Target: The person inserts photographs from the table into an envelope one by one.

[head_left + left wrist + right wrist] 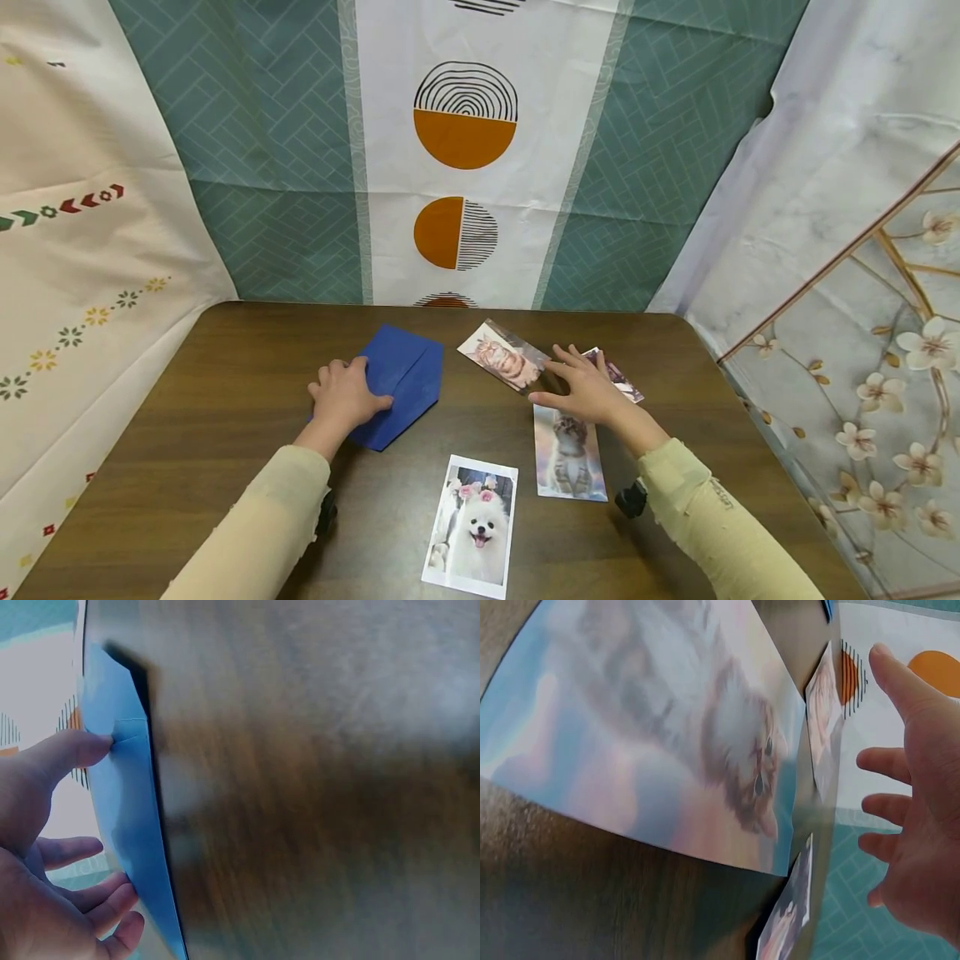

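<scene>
A blue envelope (pixel 405 375) lies flat on the left half of the table. My left hand (pixel 341 398) rests on its left side, fingers spread; in the left wrist view the thumb (pixel 90 748) touches the paper. My right hand (pixel 585 390) hovers with parted fingers over several photos and holds nothing. Below it lies a photo of a kitten (pixel 570 467), its top end covered by the hand. A photo of an orange cat (pixel 498 354) lies just left of the fingertips. Partly hidden behind the hand is a darker photo (pixel 624 383).
A white-bordered photo of a fluffy white dog (pixel 480 533) lies nearest me on the brown wooden table (pixel 195 467). A patterned cloth (pixel 277 167) hangs behind the table's far edge, with a pale cloth on the left and a floral one (pixel 885 400) on the right.
</scene>
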`<state>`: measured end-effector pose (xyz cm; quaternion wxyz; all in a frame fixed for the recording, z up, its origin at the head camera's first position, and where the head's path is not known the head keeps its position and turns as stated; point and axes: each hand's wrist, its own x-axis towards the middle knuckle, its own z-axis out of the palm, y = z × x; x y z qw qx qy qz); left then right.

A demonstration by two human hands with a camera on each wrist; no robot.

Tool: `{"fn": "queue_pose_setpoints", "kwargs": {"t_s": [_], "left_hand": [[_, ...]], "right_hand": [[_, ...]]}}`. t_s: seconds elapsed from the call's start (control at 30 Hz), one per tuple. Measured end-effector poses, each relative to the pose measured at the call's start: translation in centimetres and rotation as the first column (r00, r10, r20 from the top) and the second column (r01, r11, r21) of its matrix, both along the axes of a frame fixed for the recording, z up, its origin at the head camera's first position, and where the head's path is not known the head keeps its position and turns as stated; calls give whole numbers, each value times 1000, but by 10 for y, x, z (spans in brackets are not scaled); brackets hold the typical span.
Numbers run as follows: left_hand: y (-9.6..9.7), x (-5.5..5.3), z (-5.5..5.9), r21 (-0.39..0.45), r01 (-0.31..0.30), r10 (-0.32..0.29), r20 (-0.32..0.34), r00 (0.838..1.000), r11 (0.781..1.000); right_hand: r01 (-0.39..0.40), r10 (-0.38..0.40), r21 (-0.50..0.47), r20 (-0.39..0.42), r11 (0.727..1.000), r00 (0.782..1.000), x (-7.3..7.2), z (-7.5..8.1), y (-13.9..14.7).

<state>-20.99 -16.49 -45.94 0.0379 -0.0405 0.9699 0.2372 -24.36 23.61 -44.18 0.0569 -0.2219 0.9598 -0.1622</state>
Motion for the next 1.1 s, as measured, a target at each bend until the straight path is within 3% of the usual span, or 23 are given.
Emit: {"fn": "queue_pose_setpoints", "kwargs": {"t_s": [0.33, 0.57, 0.83, 1.1], "left_hand": [[-4, -10, 5, 67, -21, 17, 65, 998, 998], [-7, -15, 5, 89, -26, 20, 70, 997, 996], [-11, -22, 11, 21, 6, -9, 104, 995, 1000], [-12, -20, 12, -23, 33, -30, 100, 995, 999]], "right_hand": [[-86, 89, -58, 46, 995, 995, -1, 3, -12], [-89, 91, -51, 37, 995, 995, -7, 3, -18], [-99, 100, -32, 34, 995, 994, -22, 1, -23], [-127, 128, -31, 46, 991, 991, -38, 3, -32]]}}
